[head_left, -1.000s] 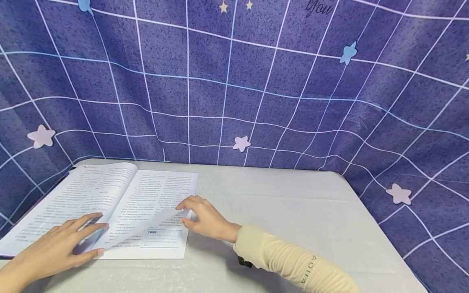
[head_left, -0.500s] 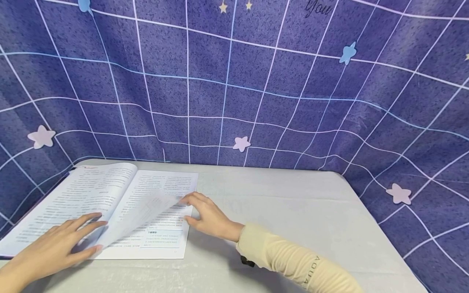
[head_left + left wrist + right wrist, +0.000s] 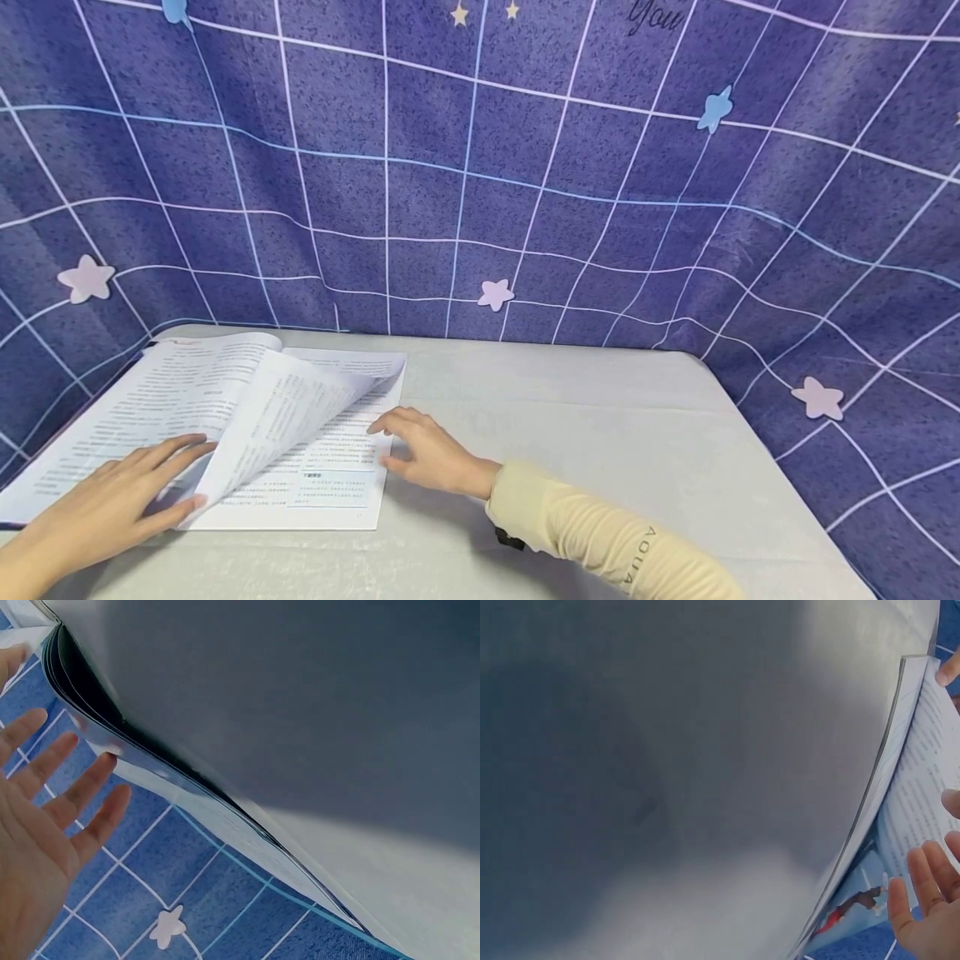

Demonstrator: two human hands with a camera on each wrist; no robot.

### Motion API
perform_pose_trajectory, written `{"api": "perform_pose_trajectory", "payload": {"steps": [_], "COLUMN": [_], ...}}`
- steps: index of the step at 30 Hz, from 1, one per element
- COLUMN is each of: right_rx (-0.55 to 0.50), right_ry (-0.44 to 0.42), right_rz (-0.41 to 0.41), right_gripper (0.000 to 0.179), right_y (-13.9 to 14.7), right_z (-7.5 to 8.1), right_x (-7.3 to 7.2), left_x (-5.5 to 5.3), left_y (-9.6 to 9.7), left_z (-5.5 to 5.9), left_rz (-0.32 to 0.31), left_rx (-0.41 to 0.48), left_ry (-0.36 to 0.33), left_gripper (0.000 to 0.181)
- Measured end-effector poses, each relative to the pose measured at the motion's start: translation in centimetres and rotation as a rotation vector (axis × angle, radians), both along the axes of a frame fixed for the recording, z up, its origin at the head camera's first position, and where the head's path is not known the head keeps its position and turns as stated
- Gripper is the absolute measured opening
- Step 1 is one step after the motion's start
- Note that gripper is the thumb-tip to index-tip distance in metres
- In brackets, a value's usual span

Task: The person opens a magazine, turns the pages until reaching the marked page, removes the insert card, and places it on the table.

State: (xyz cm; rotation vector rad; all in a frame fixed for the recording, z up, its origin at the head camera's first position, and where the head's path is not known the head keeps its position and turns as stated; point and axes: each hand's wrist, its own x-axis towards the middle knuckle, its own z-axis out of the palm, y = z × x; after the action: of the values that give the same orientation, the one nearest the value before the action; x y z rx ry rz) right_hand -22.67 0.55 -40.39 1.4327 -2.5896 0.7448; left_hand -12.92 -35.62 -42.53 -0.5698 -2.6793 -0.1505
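So the book point(image 3: 337, 496) was lying open at the left end of the worktop point(image 3: 570, 442), with one page point(image 3: 277, 408) curled up off the right-hand side and bowed over toward the spine. Nothing had hold of that page's outer edge, so my worry was it flopping back flat to the right, just from its own springiness. Its far corner was bent over too, so pushing down on it in that state could've left a crease.

Next, the left hand point(image 3: 120, 500): its fingers point(image 3: 82, 787) were spread and not wrapped round anything, lying over the left page, with the thumb by the lifted page's near edge. Honestly couldn't tell if that thumb was pressing the paper or just hovering. If it was pinning it, a hard push from the other side might've wrinkled or torn the page near the spine.

The right hand point(image 3: 435, 454) was at the book's right edge, fingers point(image 3: 924, 877) loose and apart, gripping nothing. If it went in too low, I figure it could've scooped up a second sheet. Further out, the pale sleeve point(image 3: 592, 517) was well clear of the paper, so no snag risk there imo.
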Motion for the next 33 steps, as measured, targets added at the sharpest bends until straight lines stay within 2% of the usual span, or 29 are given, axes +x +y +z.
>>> {"api": "perform_pose_trajectory", "payload": {"steps": [7, 12, 16, 21, 25, 33], "right_rx": [0.078, 0.108, 0.135, 0.184, 0.225, 0.272], "right_ry": [0.047, 0.081, 0.085, 0.077, 0.065, 0.054], "right_rz": [0.038, 0.075, 0.091, 0.094, 0.092, 0.100], "right_gripper": [0.035, 0.032, 0.032, 0.035, 0.036, 0.038], "right_y": [0.0, 0.0, 0.0, 0.1, 0.1, 0.0], "right_z": [-0.5, -0.7, -1.0, -1.0, -1.0, -1.3], "right_x": [0.2, 0.3, 0.4, 0.6, 0.7, 0.7], "left_x": [0.0, 0.1, 0.1, -0.1, -0.3, -0.4], "left_y": [-0.4, -0.2, -0.1, -0.5, -0.7, -0.7], "left_z": [-0.5, 0.0, 0.3, -0.1, -0.3, -0.1], "left_rz": [-0.008, 0.030, 0.042, -0.003, -0.039, -0.036], "left_rx": [0.016, 0.001, -0.017, -0.001, -0.023, -0.016], "left_ry": [0.036, 0.002, 0.010, 0.078, 0.138, 0.123], "left_gripper": [0.074, 0.083, 0.089, 0.089, 0.089, 0.084]}}
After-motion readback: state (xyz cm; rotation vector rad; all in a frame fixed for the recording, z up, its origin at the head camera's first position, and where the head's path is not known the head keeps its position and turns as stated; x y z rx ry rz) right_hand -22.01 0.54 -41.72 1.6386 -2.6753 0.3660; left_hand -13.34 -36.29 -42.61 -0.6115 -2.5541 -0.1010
